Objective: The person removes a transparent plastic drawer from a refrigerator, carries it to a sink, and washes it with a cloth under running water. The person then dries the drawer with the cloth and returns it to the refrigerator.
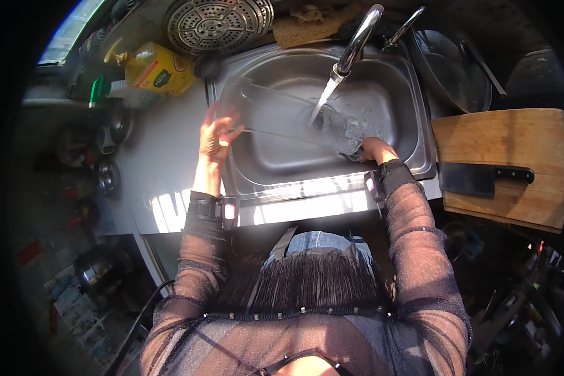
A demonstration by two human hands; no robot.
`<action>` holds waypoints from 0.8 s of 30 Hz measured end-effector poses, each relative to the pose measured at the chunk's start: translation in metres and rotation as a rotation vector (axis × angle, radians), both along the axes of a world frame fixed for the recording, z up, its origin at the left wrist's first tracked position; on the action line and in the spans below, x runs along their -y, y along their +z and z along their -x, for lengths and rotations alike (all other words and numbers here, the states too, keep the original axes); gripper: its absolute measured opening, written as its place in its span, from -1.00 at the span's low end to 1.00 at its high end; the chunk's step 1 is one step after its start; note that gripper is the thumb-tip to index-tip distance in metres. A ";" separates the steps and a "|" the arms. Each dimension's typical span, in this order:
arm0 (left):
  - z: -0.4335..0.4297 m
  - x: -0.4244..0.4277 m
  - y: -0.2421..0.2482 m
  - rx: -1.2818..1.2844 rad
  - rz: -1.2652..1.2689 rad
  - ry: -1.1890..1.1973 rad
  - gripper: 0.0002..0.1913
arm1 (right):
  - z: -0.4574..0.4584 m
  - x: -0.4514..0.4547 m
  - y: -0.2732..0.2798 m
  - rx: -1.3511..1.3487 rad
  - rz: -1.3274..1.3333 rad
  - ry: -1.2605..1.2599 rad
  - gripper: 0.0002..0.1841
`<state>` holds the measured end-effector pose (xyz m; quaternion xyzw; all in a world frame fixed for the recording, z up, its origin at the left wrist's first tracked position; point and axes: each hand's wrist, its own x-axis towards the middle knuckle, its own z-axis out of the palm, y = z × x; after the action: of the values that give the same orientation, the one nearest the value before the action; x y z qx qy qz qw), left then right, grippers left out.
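Note:
A clear, see-through rectangular item, perhaps a glass or plastic panel or tray (282, 115), lies slanted across the stainless steel sink (263, 171). My left hand (216, 134) is at its left end, fingers spread and slightly blurred, thumb by the near edge. At its right end my right hand (373, 149) presses a dark, wet cloth or scrubber (351, 154); the fingers are partly hidden. Water runs from the chrome faucet (357, 42) onto the item's right part and splashes there. Exactly how the left fingers touch the item is unclear.
Right of the sink, a cleaver (470, 179) lies on a wooden cutting board (503, 136), with a glass lid (451, 70) behind. A yellow pump bottle (157, 70) and a green-nozzled spray bottle (98, 90) stand at the left. A perforated steel steamer plate (218, 23) and a sponge-like cloth (310, 28) sit behind.

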<state>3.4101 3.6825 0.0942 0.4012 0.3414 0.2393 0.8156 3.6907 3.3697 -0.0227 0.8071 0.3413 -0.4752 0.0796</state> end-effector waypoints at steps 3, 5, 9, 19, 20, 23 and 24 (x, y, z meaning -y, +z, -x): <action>0.000 -0.002 0.000 -0.030 -0.021 0.000 -0.17 | -0.013 -0.015 0.022 0.001 0.082 -0.037 -0.68; 0.002 0.000 -0.005 -0.034 0.038 0.049 -0.19 | -0.029 -0.017 0.044 0.010 0.077 -0.192 -0.60; 0.004 0.005 -0.021 -0.037 0.096 0.116 -0.21 | -0.046 -0.005 0.084 0.237 -0.219 -0.139 -0.56; -0.008 0.038 -0.045 0.048 0.191 0.073 -0.05 | -0.027 -0.053 0.081 -0.084 -0.544 -0.384 -0.62; -0.008 0.040 -0.045 0.054 0.189 0.057 -0.05 | -0.020 -0.057 0.067 -0.047 -0.563 -0.395 -0.55; -0.004 0.042 -0.043 0.047 0.189 0.033 -0.05 | 0.004 -0.069 0.020 0.057 -0.525 -0.378 -0.33; -0.003 0.043 -0.043 0.039 0.183 0.029 -0.06 | 0.013 -0.077 0.007 0.086 -0.419 -0.354 -0.26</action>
<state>3.4135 3.6391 0.0514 0.3153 0.3517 0.2264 0.8519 3.6782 3.4467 -0.0156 0.8725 0.2820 -0.3661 -0.1590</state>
